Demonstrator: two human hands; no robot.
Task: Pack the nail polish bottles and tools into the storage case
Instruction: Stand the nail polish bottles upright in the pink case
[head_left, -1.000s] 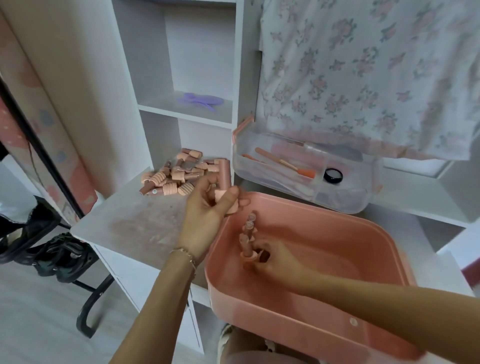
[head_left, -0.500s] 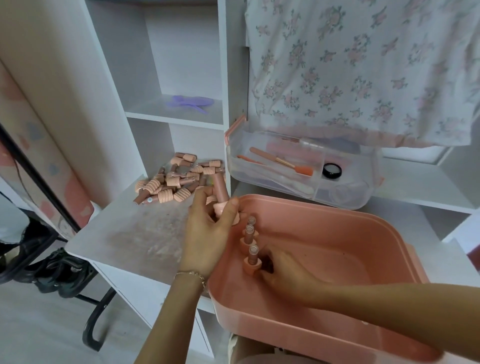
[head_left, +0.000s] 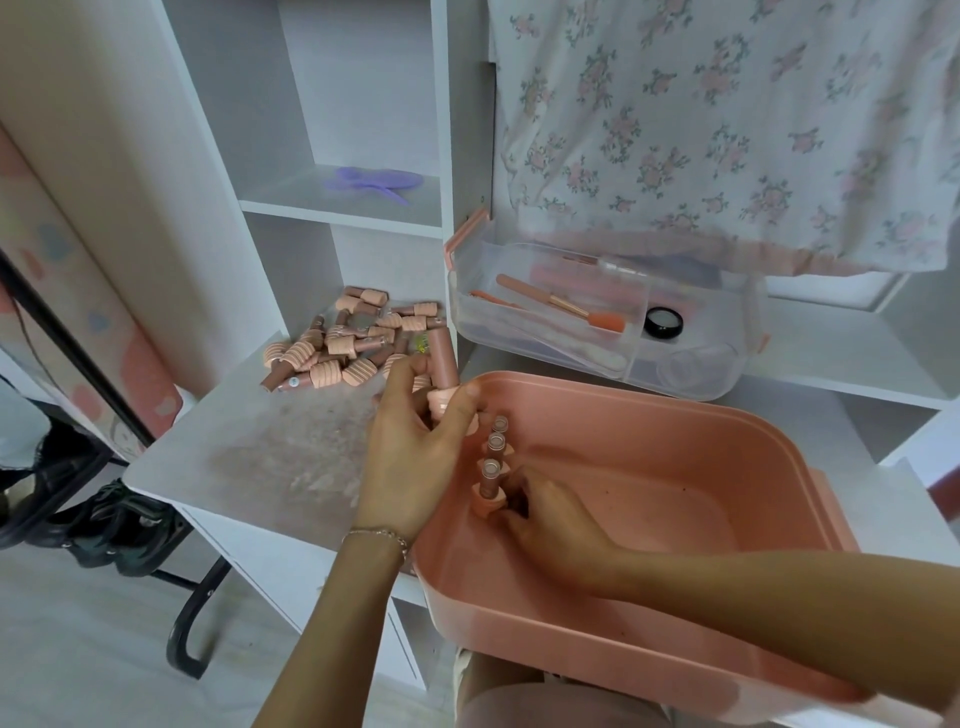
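Head view. No legible writing; small round labels on bottle ends, too small to read.
Left hand (head_left: 415, 447): fingers curled round one bottle (head_left: 442, 364), held upright, cap down, at the case (head_left: 649, 649) left rim.
Right hand (head_left: 550, 519): inside case, fingers curled at the nearest of three standing bottles (head_left: 491, 480) lined along the left wall.
Case floor to the right bare.
Bottle pile (head_left: 343, 348): on the shelf (head_left: 249, 457), behind left hand.
Clear tray (head_left: 727, 374): behind case, holding brush (head_left: 561, 304).

Soft, even daylight, faint shadows, wide-angle bending at the edges, slight overall softness.
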